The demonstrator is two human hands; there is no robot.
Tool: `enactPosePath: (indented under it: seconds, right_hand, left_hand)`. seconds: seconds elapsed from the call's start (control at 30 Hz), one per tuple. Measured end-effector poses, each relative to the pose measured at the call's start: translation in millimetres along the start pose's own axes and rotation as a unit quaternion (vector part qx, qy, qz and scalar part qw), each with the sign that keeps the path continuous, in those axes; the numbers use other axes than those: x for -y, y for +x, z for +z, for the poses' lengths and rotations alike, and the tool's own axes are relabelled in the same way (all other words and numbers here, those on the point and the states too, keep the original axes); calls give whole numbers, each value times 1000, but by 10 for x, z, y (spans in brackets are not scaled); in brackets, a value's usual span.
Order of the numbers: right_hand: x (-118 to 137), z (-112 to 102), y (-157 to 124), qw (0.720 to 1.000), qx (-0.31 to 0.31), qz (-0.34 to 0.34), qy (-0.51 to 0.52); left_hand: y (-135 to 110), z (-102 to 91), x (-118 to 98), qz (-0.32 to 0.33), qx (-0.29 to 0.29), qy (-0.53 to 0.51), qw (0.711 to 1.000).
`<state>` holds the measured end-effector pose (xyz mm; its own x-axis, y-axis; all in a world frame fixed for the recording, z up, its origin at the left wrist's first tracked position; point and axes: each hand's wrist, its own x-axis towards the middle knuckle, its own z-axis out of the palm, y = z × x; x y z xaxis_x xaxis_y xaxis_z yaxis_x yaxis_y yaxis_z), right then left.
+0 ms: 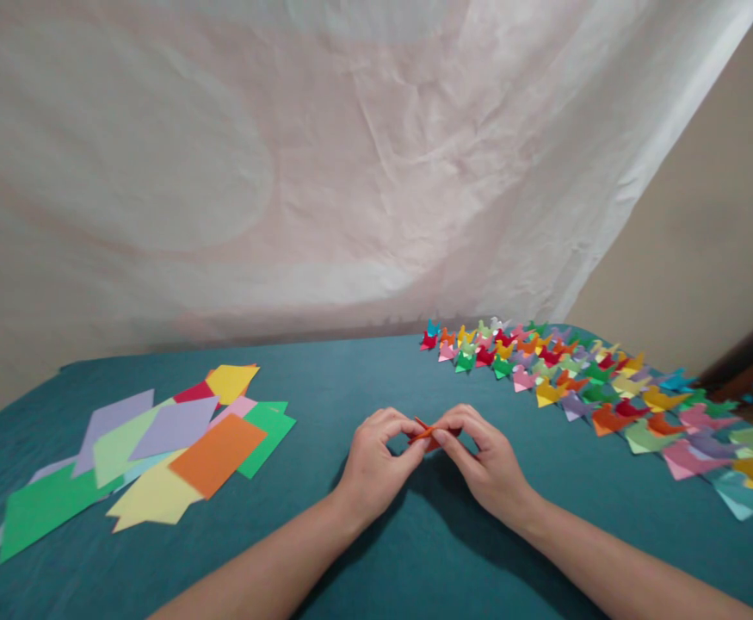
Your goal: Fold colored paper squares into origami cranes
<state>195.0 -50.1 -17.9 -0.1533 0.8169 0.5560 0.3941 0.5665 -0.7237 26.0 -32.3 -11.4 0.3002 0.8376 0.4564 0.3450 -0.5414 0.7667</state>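
Note:
Between my two hands is a small folded piece of orange-red paper [425, 432], held just above the table at the middle of the view. My left hand [379, 456] pinches its left side between thumb and fingers. On the other side my right hand [484, 456] grips it the same way, so the fingertips of both hands nearly meet. Fingers cover most of the paper, and its full folded shape is hidden.
Loose coloured paper sheets, an orange sheet [218, 456] among them, overlap on the left of the teal-covered table [324, 379]. Rows of several folded paper birds [550, 392] stand along the right. A pale cloth [324, 172] hangs behind the table.

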Motion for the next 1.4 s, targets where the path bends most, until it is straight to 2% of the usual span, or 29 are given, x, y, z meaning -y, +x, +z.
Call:
enactPosePath:
  seconds: [0.23,0.4,0.6,0.73,0.87,1.4]
  right_hand:
    - [-4,5,5,1000,22,5,11]
    - [-15,7,10,999,15,21,23]
    - [-42,-1,19,994,12,94,55]
    - [-71,-7,28,982,28,155,100]
    - [-78,-6,34,966,53,203,152]
    - [-129,12,38,969,80,197,128]
  left_hand:
    - [6,-6,-30,-2,14,7,1000]
    - [4,-5,-30,-7,28,18,999]
    - [17,-13,-30,-35,-7,0,999]
    - [27,-16,-24,-69,25,-51,996]
    - [28,-10,-4,-83,34,-53,995]
    - [18,9,32,-87,40,-57,994]
